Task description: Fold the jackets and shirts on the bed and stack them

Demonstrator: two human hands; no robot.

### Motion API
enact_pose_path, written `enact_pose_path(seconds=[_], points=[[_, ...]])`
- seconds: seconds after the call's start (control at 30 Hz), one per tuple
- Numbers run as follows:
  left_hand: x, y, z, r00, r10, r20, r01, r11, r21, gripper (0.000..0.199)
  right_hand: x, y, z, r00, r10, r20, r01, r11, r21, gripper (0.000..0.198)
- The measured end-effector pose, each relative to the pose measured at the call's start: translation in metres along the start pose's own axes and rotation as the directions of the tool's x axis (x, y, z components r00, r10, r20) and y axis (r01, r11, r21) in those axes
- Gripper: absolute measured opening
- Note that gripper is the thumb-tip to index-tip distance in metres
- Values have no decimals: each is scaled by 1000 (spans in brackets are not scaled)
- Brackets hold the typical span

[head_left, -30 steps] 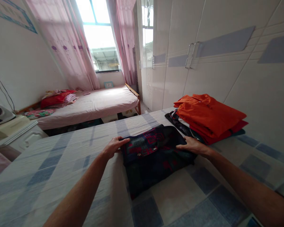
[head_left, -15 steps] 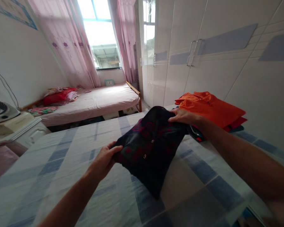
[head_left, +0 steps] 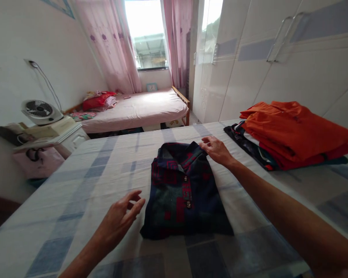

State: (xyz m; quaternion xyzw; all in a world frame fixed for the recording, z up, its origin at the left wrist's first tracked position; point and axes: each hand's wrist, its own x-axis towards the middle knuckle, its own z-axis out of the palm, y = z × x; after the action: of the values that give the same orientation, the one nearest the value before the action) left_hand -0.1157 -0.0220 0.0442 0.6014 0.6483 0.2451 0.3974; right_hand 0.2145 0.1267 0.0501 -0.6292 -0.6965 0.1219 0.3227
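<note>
- Bedroom, bkgd: pink curtains (head_left: 110, 50) at window (head_left: 147, 38); 2nd bed (head_left: 145, 106) w/ pink sheet below; white wardrobe (head_left: 234, 77) along R side.
- Surface: near bed (head_left: 104, 170), white/blue patterned sheet.
- Dark shirt (head_left: 168, 204), navy/green w/ red pattern, folded, lying flat mid-bed betw. the hands; collar (head_left: 168, 164) at far end, 2 snaps down the front.
- L hand (head_left: 121, 218): just L of shirt, apart from it; fingers half bent, thumb & index well parted, nothing held.
- R hand (head_left: 217, 150): at shirt's far R corner, by collar; fingers loosely bent w/ small gaps, no cloth pinched that I can see; can't tell if fingertips touch the edge.
- Clothes pile (head_left: 298, 135), orange on top, R of shirt, apart from it.
- Far L: fan (head_left: 40, 111) on a box atop white cabinet (head_left: 75, 141).
</note>
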Motion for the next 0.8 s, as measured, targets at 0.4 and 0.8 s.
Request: enact_pose_path(seconds=[0.4, 0.8], points=[[49, -17, 49, 826, 564, 16, -407, 577, 708, 43, -21, 25, 18, 992, -8, 126, -22, 971, 238, 23], [-13, -28, 50, 726, 653, 218, -590, 428, 685, 75, -106, -17, 11, 932, -344, 117, 347, 938, -6, 45]])
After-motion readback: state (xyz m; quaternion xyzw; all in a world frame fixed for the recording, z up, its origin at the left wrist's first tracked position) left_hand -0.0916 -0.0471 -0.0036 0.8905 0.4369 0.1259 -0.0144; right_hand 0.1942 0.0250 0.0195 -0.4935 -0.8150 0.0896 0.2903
